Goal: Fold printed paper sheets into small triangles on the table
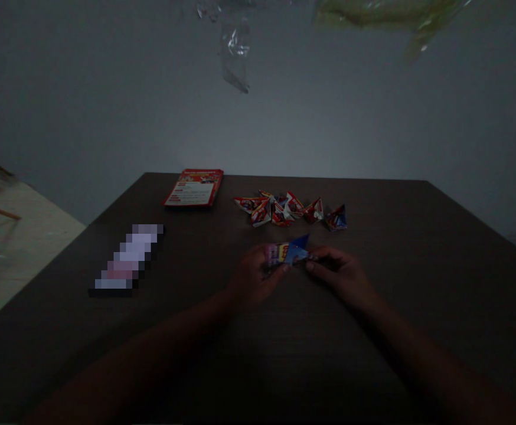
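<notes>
Both my hands meet at the middle of a dark wooden table [417, 248]. My left hand [254, 276] and my right hand [340, 273] pinch a small printed paper piece [290, 252], coloured blue, pink and yellow, with one pointed corner sticking up. The fingers of both hands are closed on its ends. Just beyond it lies a row of several folded paper pieces [287, 208], red, white and blue.
A red and white printed pad or booklet [195, 187] lies at the table's far left. A flat blurred-out object [127, 258] lies on the left side. A pale wall stands behind; crumpled clear plastic [235, 53] shows at the top.
</notes>
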The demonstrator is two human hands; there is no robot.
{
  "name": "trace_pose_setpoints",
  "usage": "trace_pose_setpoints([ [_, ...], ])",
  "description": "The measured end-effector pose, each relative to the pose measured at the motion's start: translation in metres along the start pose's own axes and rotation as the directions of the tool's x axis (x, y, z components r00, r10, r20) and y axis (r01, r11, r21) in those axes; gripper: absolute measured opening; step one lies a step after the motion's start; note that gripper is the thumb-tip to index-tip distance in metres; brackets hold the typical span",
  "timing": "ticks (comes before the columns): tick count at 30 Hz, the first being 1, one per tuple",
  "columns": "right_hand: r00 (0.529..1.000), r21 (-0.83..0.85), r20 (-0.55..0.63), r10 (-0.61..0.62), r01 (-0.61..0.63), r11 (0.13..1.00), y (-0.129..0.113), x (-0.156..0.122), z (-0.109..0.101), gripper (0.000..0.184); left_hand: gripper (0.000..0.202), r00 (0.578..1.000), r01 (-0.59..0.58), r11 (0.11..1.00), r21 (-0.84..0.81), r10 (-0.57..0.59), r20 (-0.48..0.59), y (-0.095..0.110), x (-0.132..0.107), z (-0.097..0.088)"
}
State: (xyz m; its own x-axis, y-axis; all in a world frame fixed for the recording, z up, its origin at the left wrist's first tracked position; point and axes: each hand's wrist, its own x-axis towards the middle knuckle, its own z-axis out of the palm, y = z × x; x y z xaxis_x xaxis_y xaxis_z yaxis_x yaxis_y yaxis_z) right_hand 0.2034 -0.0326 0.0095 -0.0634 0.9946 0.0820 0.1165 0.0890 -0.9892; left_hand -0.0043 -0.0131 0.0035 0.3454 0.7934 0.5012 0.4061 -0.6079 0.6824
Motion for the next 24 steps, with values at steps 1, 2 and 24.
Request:
trace_pose_setpoints([
  [1, 1.0, 0.022, -0.011, 0.024, -0.024, 0.999, -0.001, 0.0, -0.001, 0.018, 0.02, 1.0, 0.018, 1.0, -0.007, -0.018, 0.01, 0.0, 0.0, 0.0],
  [2, 0.999, 0.048, -0.018, 0.049, -0.048, 0.998, -0.002, -0.001, -0.001, 0.018, 0.02, 1.0, 0.018, 1.0, -0.016, -0.018, 0.021, 0.0, 0.0, -0.001],
  [24, 0.988, 0.398, -0.086, 0.13, -0.085, 0.913, 0.003, 0.002, -0.006, 0.016, 0.057, 0.957, -0.218, 0.92, 0.326, 0.267, -0.114, -0.006, 0.004, -0.01],
])
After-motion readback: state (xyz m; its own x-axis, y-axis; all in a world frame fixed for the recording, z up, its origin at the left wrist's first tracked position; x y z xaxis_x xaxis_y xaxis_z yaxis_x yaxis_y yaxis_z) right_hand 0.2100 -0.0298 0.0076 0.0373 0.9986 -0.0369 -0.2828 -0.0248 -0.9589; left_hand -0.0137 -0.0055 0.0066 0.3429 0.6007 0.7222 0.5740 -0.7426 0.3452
